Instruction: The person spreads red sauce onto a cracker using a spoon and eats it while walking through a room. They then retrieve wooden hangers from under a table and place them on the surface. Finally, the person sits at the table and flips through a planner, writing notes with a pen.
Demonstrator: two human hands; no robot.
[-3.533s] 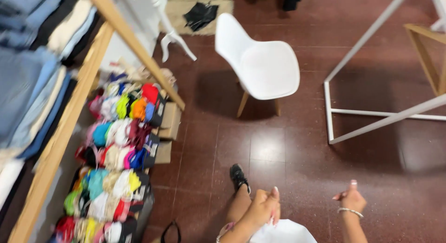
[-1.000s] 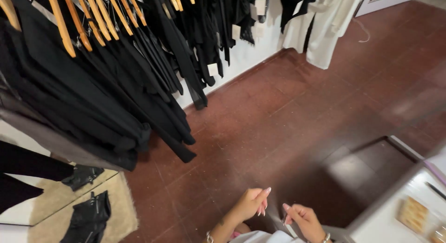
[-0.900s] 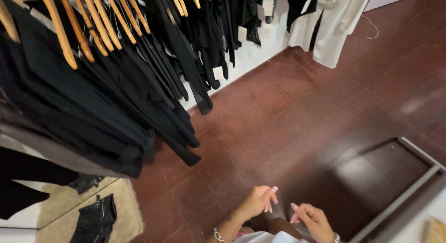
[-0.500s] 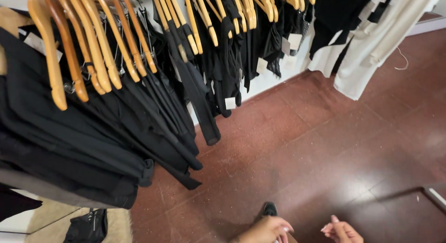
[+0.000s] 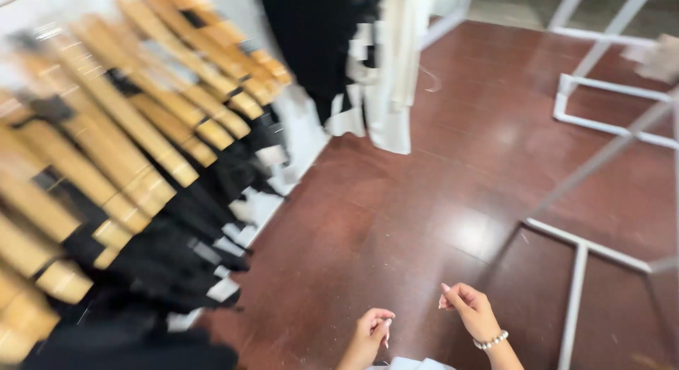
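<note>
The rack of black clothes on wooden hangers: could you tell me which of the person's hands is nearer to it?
Left. The left hand is just right of the rack of black clothes; the right hand is farther right.

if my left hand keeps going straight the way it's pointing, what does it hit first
Probably nothing close: the left hand points up-right over bare red floor. Farther on hang pale garments, though depth is unclear.

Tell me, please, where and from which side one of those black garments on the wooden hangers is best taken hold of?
I would probably grip the wooden hanger at its bare sloping shoulder, coming from the open floor side on the right. The black garments hang packed together, so cloth offers little purchase, while the hanger tops stand clear above them. Both the left hand and right hand are low, in front of the rack.
</note>
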